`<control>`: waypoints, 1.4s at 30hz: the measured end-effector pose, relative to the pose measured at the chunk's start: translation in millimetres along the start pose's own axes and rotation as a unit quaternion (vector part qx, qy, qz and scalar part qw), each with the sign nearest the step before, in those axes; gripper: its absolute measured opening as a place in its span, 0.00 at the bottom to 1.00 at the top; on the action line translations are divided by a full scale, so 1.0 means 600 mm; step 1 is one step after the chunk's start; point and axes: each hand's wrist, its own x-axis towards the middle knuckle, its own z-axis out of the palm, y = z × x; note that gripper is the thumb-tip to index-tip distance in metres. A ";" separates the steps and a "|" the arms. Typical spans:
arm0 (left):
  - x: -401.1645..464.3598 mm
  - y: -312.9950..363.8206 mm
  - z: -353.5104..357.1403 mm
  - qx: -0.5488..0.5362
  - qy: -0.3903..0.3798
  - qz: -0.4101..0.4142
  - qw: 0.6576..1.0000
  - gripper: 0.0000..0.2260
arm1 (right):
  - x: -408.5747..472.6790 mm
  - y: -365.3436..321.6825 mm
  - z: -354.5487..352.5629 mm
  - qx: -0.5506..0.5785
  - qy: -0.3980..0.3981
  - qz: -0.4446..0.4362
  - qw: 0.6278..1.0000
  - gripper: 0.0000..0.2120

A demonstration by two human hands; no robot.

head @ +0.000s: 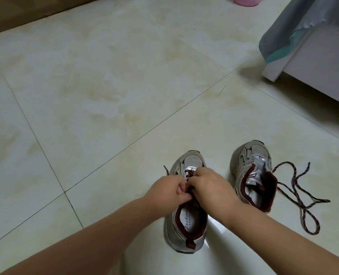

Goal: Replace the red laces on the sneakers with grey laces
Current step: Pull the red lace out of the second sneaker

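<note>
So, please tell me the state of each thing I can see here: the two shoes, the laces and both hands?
Left silver sneaker: upright, still laced red.
Right silver sneaker: upright, unlaced.
Loose dark red lace: lying on the tiled floor beside the right sneaker.
Left hand: pinching the lace.
Right hand: gripping the lace.

glossy tiled floor (105, 96), mesh-toed sneakers (192, 161), braided lace (295, 193)

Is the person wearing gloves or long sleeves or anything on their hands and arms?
No. Both forearms are bare as far as the picture shows, so no sleeves reach them. The left hand and right hand have no gloves, and I can see no watch, bracelet or ring on either.
</note>
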 end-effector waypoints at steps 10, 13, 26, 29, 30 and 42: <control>-0.006 -0.008 0.031 0.144 0.117 0.038 0.982 0.08 | 0.019 -0.034 0.001 -0.120 -0.037 -0.061 0.990 0.12; -0.008 -0.015 0.033 0.135 0.131 0.037 0.981 0.06 | 0.019 -0.033 0.005 -0.094 -0.043 -0.041 0.994 0.12; -0.009 -0.026 0.043 0.068 0.139 -0.011 0.988 0.05 | -0.003 -0.005 0.020 0.098 0.016 0.031 0.995 0.07; -0.009 -0.029 0.042 0.036 0.136 -0.028 0.990 0.06 | 0.012 -0.004 0.021 0.013 -0.017 -0.033 0.999 0.07; -0.009 -0.030 0.042 0.034 0.136 -0.031 0.990 0.06 | 0.017 -0.003 0.019 0.045 -0.008 -0.016 0.999 0.05; -0.006 -0.027 0.046 0.031 0.134 -0.021 0.990 0.06 | 0.014 0.004 0.029 0.120 0.013 0.047 0.992 0.12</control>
